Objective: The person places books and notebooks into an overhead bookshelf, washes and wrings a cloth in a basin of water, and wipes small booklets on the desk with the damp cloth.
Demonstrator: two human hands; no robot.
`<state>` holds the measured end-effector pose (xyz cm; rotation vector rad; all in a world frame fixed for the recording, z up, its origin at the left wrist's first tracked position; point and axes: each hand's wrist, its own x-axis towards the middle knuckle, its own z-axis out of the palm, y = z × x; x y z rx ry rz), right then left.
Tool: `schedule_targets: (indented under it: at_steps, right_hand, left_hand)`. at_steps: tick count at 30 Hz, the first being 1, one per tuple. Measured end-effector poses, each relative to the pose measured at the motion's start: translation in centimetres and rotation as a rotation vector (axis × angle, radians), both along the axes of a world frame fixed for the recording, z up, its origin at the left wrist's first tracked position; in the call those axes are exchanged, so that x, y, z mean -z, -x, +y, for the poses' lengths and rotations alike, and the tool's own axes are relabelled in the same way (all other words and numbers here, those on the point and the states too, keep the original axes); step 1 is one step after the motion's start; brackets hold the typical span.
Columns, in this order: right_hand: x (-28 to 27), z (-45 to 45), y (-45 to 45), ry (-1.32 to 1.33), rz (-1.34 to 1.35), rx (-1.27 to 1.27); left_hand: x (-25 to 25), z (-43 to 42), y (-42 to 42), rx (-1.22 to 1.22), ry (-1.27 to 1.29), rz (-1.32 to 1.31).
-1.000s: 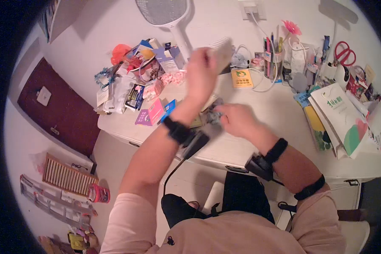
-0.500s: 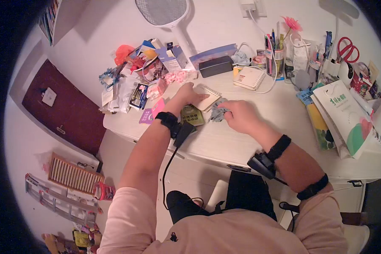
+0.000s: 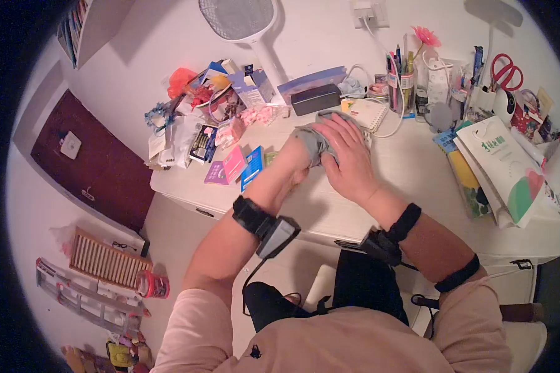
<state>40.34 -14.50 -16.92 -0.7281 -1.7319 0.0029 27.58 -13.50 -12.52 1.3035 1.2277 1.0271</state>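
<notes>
A grey cloth (image 3: 320, 143) is bunched between my two hands above the desk. My right hand (image 3: 347, 152) lies over the cloth, fingers stretched forward and pressing it down. My left hand (image 3: 295, 161) is at the cloth's left side, its fingers mostly hidden; it grips the small spiral notebook, which the cloth and my right hand cover almost entirely. To the left of my left hand lie a blue booklet (image 3: 252, 168), a pink booklet (image 3: 234, 163) and a purple one (image 3: 215, 173). A bit of the green book (image 3: 270, 158) peeks out beside my left wrist.
At the back stand a black box (image 3: 316, 99), another spiral notebook (image 3: 370, 114), a pen holder (image 3: 401, 90) and a mosquito racket (image 3: 255, 31). Clutter fills the back left. A paper bag (image 3: 501, 165) leans at the right, near red scissors (image 3: 507, 71).
Both hands have come together and lifted, the left moving right with the notebook. The cloth, bunched in my right hand before, now spreads over it. The blue booklet has come into view.
</notes>
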Motion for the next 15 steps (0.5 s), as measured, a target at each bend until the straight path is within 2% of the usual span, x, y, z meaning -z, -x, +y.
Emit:
schedule_targets:
  at_steps: [1,4,8,10,11,12,14,15]
  right_hand:
    - [-0.3,-0.4,0.0,-0.022,-0.096,0.029]
    - [-1.1,-1.2,0.2,-0.061,-0.125,0.044]
    - [-0.4,0.3,0.2,-0.119,-0.090,0.083]
    - [0.2,1.8,-0.5,0.109,0.132,0.098]
    - [0.4,2.3,-1.2,0.128,0.143,0.132]
    - [0.4,2.9,-2.0,0.129,0.142,0.131]
    - [0.1,4.1,-3.8,0.631,0.303,0.171]
    - [0.8,5.4,-4.8,0.629,0.306,0.176]
  left_hand:
    - [0.9,0.0,0.2,-0.028,-0.004,-0.137]
    - [0.5,-1.3,0.3,0.002,-0.063,-0.282]
    - [0.2,-2.1,0.8,-0.008,-0.089,-0.330]
    - [0.1,-3.1,0.9,0.014,-0.041,-0.141]
    - [0.3,-3.4,1.1,0.013,-0.041,-0.142]
    - [0.6,-3.7,1.3,0.026,-0.063,-0.180]
    - [0.3,-4.4,1.1,0.045,-0.084,-0.215]
    - [-0.8,-5.0,0.7,0.030,-0.053,-0.381]
